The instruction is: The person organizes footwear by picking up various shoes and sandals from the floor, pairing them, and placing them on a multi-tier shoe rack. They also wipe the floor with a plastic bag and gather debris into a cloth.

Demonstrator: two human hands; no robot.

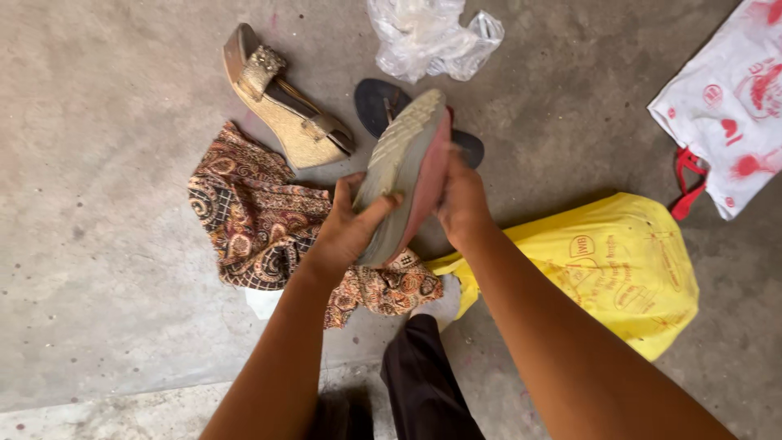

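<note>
Yellow printed bag (619, 269) on floor at right, white red-printed bag (733, 106) top right, clear plastic wrap (432, 37) top centre

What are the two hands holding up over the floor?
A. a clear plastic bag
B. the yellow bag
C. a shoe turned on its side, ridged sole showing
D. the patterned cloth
C: the left hand and right hand grip a shoe between them, pale ridged sole facing left.

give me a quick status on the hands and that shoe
Left hand and right hand both shut on wedge shoe, sole facing left. Nothing in the way; patterned cloth on floor beneath.
</note>
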